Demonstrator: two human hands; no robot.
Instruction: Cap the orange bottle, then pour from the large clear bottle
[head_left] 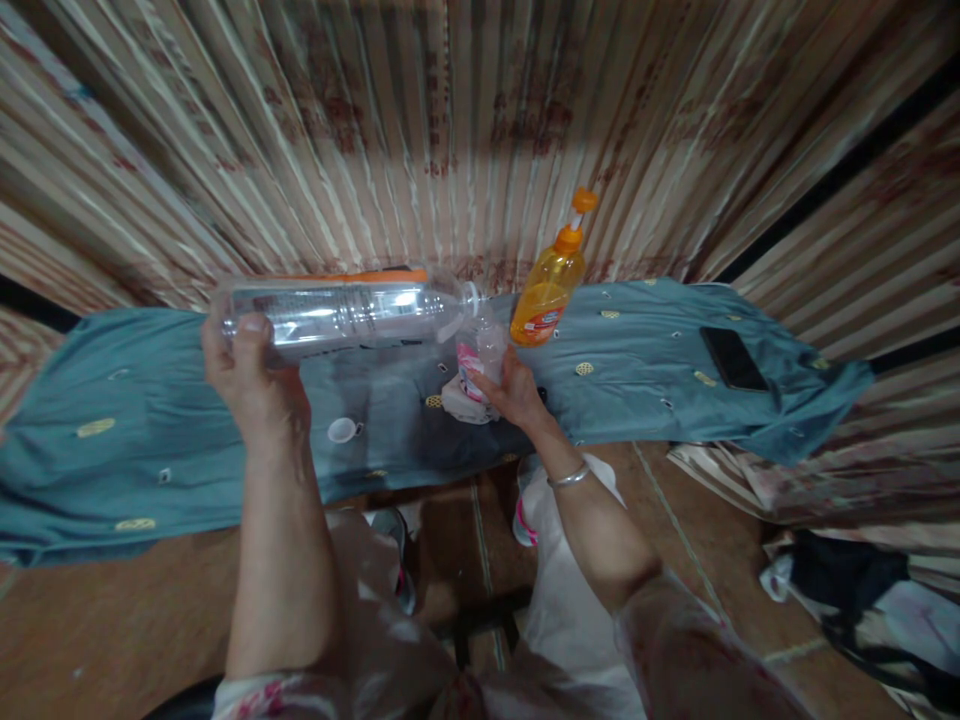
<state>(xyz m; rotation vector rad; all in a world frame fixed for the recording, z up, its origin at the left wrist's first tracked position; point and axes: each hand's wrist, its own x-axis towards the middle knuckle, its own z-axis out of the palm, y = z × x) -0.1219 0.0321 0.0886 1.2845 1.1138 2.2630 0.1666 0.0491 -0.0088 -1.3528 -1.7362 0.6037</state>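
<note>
My left hand (251, 385) is closed round the base of a large clear plastic bottle (345, 310), held on its side with the neck pointing right. The bottle's open mouth sits over a small clear container with a pink label (480, 362). That small container stands on the teal cloth (150, 430) and my right hand (514, 390) grips it. A white bottle cap (341, 430) lies on the cloth between my hands.
An orange-capped bottle of yellow liquid (551, 280) stands just behind my right hand. A black phone (733, 358) lies on the cloth at the right. Striped fabric hangs behind. Dark clothing (862, 590) lies on the floor at lower right.
</note>
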